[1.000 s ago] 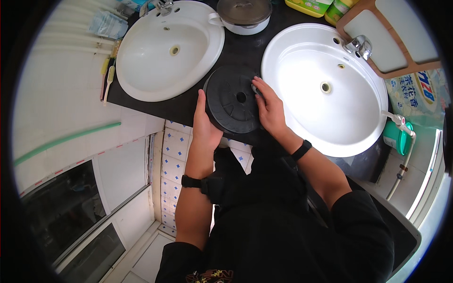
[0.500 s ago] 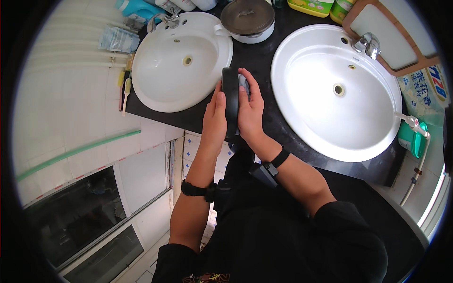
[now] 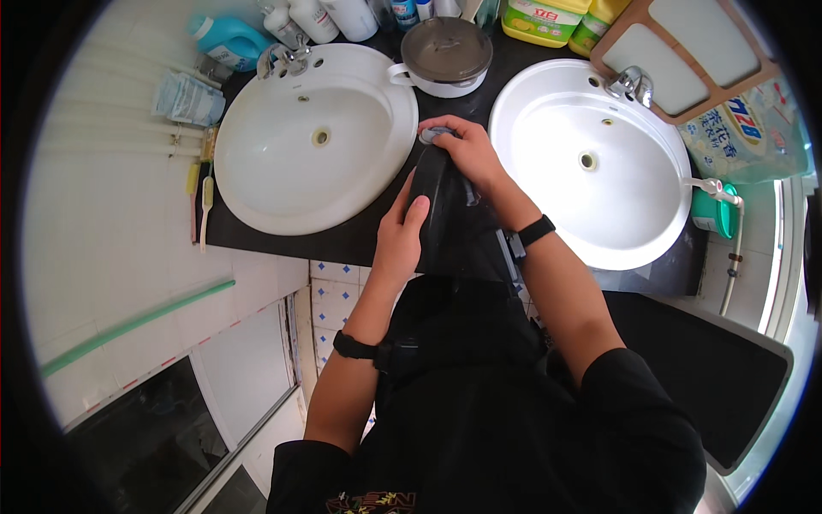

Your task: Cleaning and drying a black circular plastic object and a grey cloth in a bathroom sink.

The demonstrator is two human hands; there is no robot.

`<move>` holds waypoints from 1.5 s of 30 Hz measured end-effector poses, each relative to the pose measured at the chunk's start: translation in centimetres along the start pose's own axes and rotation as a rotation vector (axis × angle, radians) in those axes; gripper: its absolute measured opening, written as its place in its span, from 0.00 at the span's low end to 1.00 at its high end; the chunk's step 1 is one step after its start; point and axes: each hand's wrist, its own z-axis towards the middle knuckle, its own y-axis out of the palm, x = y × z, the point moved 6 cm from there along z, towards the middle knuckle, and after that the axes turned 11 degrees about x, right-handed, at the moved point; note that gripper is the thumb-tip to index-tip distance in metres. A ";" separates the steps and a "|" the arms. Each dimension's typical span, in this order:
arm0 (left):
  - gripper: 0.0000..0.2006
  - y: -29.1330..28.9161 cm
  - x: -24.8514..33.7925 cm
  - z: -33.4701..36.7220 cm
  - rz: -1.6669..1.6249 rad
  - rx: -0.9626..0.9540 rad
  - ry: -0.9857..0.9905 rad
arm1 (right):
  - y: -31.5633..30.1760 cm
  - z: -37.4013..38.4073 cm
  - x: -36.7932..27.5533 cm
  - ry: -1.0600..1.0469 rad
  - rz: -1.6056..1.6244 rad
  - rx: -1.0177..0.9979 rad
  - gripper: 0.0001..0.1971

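Observation:
A dark, shallow, rounded object (image 3: 433,201), perhaps a pan, is held up almost edge-on in front of the counter's edge, so its exact kind is unclear. My left hand (image 3: 401,238) grips it along the left side, thumb on the near face and fingers mostly hidden behind. At its far upper end, my right hand (image 3: 469,156) is bent over the rim with a crumpled grey cloth (image 3: 435,134) pinched under the fingers. Part of the cloth seems to hang down the right side.
A white sink (image 3: 282,184) lies to the left, another white sink (image 3: 548,197) to the right, both set in a dark counter (image 3: 282,254). Between them at the back stands a lidded white pot (image 3: 445,60). Bottles (image 3: 347,17) line the back; a wood-framed board (image 3: 676,51) leans at right.
My right hand has slid from the object's right side up and over its far end with the cloth. The object now leans more, and my left hand sits lower along it.

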 end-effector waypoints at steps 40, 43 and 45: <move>0.26 2.3 -0.7 3.7 -0.313 -0.268 -0.487 | -2.5 0.5 -4.4 0.079 0.738 0.311 0.18; 0.26 2.9 -1.2 3.8 -0.301 -0.255 -0.482 | -2.1 0.2 -4.6 -0.103 0.277 0.253 0.15; 0.26 3.0 -2.0 3.8 -0.299 -0.258 -0.471 | -0.9 -0.6 -4.9 -0.256 -0.114 0.145 0.12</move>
